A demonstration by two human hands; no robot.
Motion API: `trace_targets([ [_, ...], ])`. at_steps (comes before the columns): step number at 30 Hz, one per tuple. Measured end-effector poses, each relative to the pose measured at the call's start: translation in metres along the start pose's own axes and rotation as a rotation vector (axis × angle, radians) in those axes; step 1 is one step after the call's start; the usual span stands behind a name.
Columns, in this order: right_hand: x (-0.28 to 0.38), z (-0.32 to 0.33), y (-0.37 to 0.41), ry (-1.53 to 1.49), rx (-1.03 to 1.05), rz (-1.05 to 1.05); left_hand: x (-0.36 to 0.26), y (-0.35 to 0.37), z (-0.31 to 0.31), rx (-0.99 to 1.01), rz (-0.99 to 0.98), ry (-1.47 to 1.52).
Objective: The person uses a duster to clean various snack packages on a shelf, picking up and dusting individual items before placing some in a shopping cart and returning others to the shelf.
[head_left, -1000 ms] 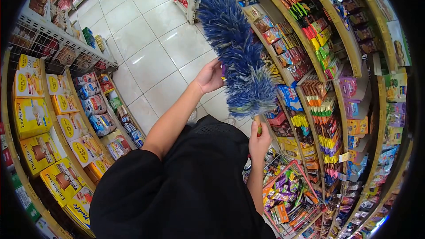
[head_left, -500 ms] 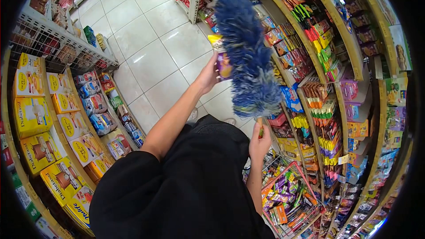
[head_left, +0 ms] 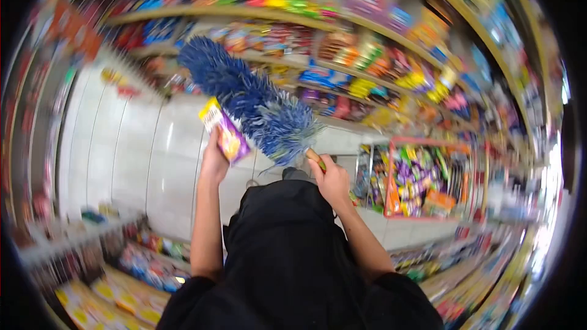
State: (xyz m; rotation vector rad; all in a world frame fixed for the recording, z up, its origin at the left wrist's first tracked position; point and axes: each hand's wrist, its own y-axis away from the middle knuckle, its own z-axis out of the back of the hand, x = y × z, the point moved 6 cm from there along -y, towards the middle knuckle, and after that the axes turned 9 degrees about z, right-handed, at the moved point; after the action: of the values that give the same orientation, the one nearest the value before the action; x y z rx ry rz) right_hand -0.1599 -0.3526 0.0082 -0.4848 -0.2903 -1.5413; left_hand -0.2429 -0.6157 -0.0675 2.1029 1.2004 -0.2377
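A purple and yellow snack packet point(head_left: 226, 132) is gripped by my left hand point(head_left: 214, 160), its printed side up and its yellow end pointing away from me. My right hand point(head_left: 332, 180) is closed round the short wooden handle point(head_left: 315, 158) of a blue feather-style duster point(head_left: 244, 95). The duster's fluffy head slants up and to the left, its fibres paler near the handle. It passes just beyond the packet and overlaps the edge of the shelves in this view.
Shelves of colourful snack packets point(head_left: 275, 40) curve across the front and right. A red-rimmed basket point(head_left: 390, 177) full of packets stands on my right. White floor tiles point(head_left: 153, 146) lie ahead and left, with yellow boxes point(head_left: 116, 299) at the lower left.
My view has swung to the right, so the snack shelves now lie ahead and the basket beside me. The duster has tilted left; both hands keep their holds.
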Motion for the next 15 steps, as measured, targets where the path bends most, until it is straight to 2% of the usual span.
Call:
trace_targets([
  [1, -0.018, 0.012, 0.007, 0.022, -0.030, -0.091, 0.024, -0.014, 0.006, 0.012, 0.099, -0.094],
  [3, -0.058, 0.038, 0.026, 0.091, -0.105, -0.239, 0.060, -0.025, 0.001, 0.065, 0.264, -0.064],
  [6, -0.131, 0.080, 0.081, 0.238, -0.227, -0.459, 0.086, -0.033, -0.015, 0.027, 0.374, -0.131],
  [10, -0.213, 0.120, 0.169, 0.330, -0.432, -0.658, 0.094, -0.059, -0.013, -0.096, 0.447, -0.386],
  [13, -0.269, 0.127, 0.218, 0.425, -0.556, -0.766, 0.093, -0.090, -0.028, -0.031, 0.453, -0.441],
  [15, -0.294, 0.124, 0.233, 0.478, -0.509, -0.839, 0.091, -0.114, -0.047, 0.000, 0.452, -0.540],
])
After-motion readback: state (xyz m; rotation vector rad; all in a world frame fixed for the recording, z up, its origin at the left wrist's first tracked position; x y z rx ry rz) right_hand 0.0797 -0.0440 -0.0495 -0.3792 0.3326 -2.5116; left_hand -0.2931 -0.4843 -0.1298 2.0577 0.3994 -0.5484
